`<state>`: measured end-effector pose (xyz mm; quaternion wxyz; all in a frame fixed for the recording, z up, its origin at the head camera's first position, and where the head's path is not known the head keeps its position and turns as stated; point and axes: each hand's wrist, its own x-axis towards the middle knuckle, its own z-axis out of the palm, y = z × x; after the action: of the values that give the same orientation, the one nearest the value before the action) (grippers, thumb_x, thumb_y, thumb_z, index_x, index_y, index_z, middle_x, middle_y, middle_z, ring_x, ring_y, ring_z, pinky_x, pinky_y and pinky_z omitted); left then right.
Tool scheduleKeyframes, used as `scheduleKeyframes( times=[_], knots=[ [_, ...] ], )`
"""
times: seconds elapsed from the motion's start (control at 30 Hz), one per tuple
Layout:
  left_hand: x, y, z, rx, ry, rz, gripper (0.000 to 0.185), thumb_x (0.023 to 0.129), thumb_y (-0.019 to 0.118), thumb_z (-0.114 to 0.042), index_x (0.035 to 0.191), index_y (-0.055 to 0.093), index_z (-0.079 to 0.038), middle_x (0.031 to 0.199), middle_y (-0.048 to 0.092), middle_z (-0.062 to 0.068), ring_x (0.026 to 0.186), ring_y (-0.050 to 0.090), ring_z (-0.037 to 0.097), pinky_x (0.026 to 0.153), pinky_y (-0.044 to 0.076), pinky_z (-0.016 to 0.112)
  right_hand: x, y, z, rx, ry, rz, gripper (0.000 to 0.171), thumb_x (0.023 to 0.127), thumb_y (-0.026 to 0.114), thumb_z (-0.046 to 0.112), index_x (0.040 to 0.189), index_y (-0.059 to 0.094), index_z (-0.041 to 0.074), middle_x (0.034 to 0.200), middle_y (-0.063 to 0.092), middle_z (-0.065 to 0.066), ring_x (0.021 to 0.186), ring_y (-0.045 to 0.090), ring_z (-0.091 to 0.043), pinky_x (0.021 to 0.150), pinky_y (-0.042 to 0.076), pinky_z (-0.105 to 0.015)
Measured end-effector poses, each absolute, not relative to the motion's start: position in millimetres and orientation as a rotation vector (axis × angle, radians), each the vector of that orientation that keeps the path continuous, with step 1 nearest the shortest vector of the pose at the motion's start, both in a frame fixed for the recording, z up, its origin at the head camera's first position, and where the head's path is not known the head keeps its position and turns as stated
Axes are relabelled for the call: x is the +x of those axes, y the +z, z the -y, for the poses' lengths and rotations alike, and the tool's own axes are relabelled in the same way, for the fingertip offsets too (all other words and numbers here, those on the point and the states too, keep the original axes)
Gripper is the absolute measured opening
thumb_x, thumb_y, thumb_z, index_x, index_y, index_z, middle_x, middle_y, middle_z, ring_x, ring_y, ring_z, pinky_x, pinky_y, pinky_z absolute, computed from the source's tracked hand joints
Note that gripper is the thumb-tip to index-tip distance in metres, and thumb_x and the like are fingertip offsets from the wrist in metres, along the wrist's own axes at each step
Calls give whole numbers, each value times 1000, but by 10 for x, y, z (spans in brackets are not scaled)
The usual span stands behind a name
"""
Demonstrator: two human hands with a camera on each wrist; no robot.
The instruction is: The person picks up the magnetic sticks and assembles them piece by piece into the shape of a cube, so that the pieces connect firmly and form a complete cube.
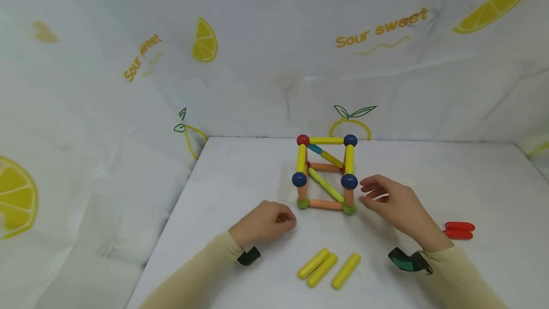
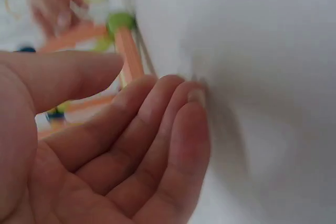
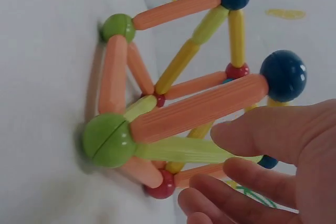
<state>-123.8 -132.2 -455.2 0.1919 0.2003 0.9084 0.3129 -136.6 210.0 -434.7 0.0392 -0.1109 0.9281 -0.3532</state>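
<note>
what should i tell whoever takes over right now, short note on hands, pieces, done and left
Left hand: rests on the table just left of the cube frame, fingers loosely curled, no grip on anything.
Right hand: open, fingertips close beside the frame's front right post, touching nothing that can be seen.
Pieces: the frame of sticks and balls stands upright mid-table. Three yellow sticks lie loose in front of it; two red sticks lie to the right.
Done: cube edges joined, with diagonal braces.
Left: probably the five loose sticks, if they belong on the frame.
</note>
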Motion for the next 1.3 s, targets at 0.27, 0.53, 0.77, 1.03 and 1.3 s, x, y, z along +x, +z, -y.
scheduleKeyframes(
  times=[0.27,0.53,0.77,1.03,1.3],
  knots=[
    [-809,-4534,918,676,821,-2414,17,96,83,-31,105,80,-17,77,67,-19,71,60,-6,72,52,14,-1256,-4093,-2062,-515,-1257,-3055,47,97,80,15,142,64,14,126,74,-11,109,71,-28,86,53,-11],
    [-734,-4533,733,610,792,-2434,21,91,89,-27,105,81,-13,72,63,-16,64,56,-3,66,50,15,-1239,-4071,-1914,-682,-1158,-3139,50,91,89,30,137,71,19,122,72,-3,106,68,-20,82,62,-27],
    [-744,-4478,607,658,640,-2506,18,89,88,-26,104,83,-17,75,63,-16,67,55,-3,64,47,15,-1261,-4107,-1875,-654,-1105,-3119,39,94,86,34,129,76,19,119,69,-2,104,68,-22,84,63,-36],
    [-918,-3970,559,952,557,-2673,26,93,84,-24,119,84,-20,93,73,-13,78,57,-4,66,46,11,-1290,-4077,-1898,-679,-1094,-3104,40,94,86,30,131,74,19,118,73,-1,105,70,-24,84,64,-37],
    [-1208,-3515,515,1147,560,-2883,30,98,82,-39,122,82,-22,119,76,-7,104,69,3,72,52,11,-1291,-4068,-1936,-686,-1088,-3083,44,94,86,26,135,71,18,117,75,-1,104,71,-23,85,64,-36]
  ],
)
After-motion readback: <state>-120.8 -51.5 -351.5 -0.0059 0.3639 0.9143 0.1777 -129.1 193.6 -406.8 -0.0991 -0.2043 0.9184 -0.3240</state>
